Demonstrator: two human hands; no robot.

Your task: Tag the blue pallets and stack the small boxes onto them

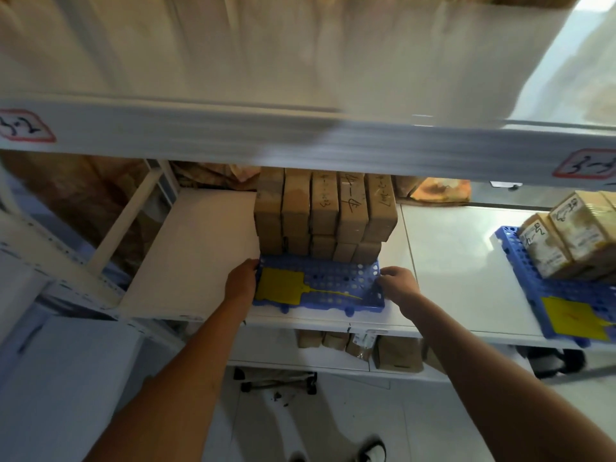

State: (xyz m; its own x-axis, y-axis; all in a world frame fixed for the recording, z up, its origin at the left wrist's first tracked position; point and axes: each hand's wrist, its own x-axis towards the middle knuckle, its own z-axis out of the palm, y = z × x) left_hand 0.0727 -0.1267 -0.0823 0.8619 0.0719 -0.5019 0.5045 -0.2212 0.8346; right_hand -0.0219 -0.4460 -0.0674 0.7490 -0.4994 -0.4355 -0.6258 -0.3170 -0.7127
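head | left hand (240,281), right hand (396,284) grasping blue pallet (333,278) side edges

Both forearms are bare from the lower frame edge up to the wrists; no sleeve, cuff or glove shows anywhere along them. The left hand (240,282) is uncovered, and no ring, band or watch is visible on it or its wrist. The right hand (398,285) is likewise uncovered, its wrist plain. At the bottom edge one shoe (371,451) is partly in view: dark upper with a white panel across the toe area. Motion blur and the frame edge hide its laces, sole and any markings.
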